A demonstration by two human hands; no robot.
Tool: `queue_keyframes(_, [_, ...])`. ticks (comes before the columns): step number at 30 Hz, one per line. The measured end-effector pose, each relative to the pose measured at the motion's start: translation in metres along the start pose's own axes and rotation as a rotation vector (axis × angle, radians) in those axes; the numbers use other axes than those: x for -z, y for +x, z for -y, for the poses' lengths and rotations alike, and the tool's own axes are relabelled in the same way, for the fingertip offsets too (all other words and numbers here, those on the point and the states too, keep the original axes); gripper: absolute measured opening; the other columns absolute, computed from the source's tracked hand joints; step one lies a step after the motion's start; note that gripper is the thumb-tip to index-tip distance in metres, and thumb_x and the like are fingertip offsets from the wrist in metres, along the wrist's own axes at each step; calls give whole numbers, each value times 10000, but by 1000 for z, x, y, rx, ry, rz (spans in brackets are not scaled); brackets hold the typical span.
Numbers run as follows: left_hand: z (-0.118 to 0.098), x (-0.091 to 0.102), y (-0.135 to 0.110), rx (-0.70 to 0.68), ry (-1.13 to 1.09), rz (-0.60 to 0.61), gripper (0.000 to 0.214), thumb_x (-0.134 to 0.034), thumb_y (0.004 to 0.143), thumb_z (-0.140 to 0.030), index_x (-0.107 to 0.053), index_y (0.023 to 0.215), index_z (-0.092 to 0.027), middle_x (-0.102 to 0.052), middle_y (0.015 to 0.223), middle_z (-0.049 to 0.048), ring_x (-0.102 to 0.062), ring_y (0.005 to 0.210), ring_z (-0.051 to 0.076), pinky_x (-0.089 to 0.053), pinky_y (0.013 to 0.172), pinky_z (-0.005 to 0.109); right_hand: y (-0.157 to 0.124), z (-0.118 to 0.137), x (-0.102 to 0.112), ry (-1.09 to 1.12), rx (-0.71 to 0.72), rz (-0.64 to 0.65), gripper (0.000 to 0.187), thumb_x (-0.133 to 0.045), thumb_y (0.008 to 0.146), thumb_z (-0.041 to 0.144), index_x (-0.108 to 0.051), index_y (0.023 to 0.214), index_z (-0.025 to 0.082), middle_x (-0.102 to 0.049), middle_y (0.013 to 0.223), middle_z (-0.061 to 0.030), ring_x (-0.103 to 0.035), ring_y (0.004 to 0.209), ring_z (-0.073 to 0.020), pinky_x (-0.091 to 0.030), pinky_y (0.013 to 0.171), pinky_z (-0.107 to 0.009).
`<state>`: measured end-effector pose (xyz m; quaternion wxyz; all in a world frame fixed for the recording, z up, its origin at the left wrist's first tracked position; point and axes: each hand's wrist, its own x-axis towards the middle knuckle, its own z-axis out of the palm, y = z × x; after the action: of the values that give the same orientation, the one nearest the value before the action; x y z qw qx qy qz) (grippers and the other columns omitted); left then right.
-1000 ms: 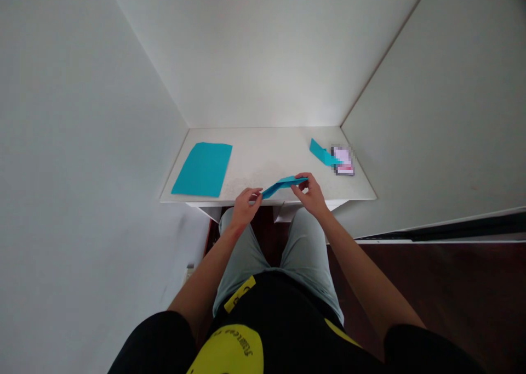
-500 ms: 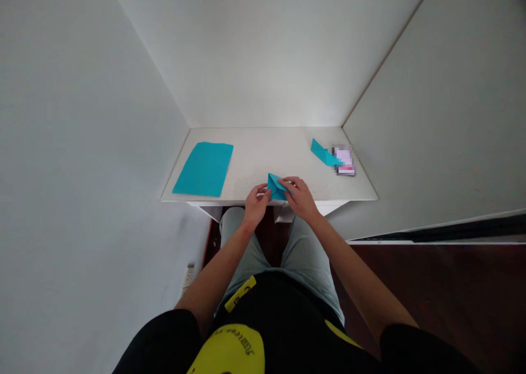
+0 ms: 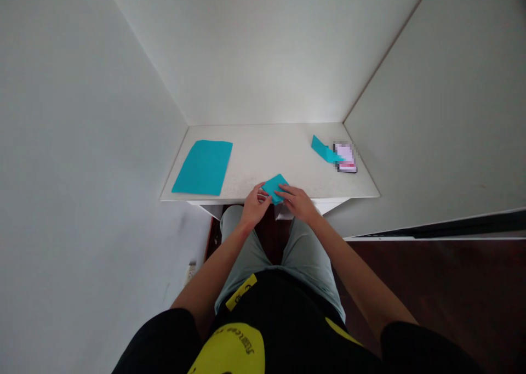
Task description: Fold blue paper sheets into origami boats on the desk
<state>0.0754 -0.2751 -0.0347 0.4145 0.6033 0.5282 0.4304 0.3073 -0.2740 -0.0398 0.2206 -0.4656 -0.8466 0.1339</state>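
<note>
A small folded piece of teal paper (image 3: 274, 186) lies at the front edge of the white table (image 3: 267, 152). My left hand (image 3: 253, 204) pinches its left side with curled fingers. My right hand (image 3: 296, 201) presses on its right side, fingers bent over the paper. Both hands meet at the table's near edge, right above my knees.
A flat teal sheet (image 3: 203, 166) lies on the table's left part. At the back right rests another folded teal piece (image 3: 324, 149), beside a small blurred pink and white object (image 3: 345, 158). White walls close in the table on three sides. Dark wooden floor lies to the right.
The paper was a long strip held up between both hands. It has since been folded shorter and brought down flat at the table's front edge, and my hands came closer together.
</note>
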Motion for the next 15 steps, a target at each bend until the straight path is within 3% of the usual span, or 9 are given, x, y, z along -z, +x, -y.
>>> queue_keyframes(4, [4, 22, 18, -232, 382, 47, 361, -720, 904, -175, -772, 1257, -231, -749, 1094, 74, -721, 958, 230, -610, 975, 433, -1, -16, 0, 57, 61, 53, 501, -646, 977, 224, -706, 1471, 287, -554, 1663, -107, -501, 1565, -338, -425, 1273, -608])
queue_keyframes(7, [8, 31, 31, -345, 531, 83, 421, -731, 902, -192, -766, 1316, -263, -746, 1340, 95, -682, 1262, 300, -523, 1159, 516, 4, -23, 4, 80, 80, 97, 501, -652, 974, 256, -692, 1473, 266, -505, 1699, -103, -434, 1610, -330, -367, 1309, -615])
queue_keyframes(12, [12, 26, 44, -398, 590, 235, 517, -726, 985, -376, -673, 1487, -260, -632, 1589, 115, -529, 1530, 346, -410, 1273, 576, 25, -26, 3, 54, 19, 113, 370, -521, 1084, 331, -732, 1373, 239, -495, 1704, -123, -393, 1633, -318, -350, 1311, -632])
queue_keyframes(15, [10, 16, 49, -367, 645, 246, 491, -612, 1056, -397, -638, 1533, -283, -580, 1645, 97, -469, 1584, 338, -355, 1299, 599, 36, -24, -6, 14, -31, 90, 428, -533, 1096, 442, -692, 1418, 209, -482, 1710, -154, -392, 1633, -327, -340, 1319, -625])
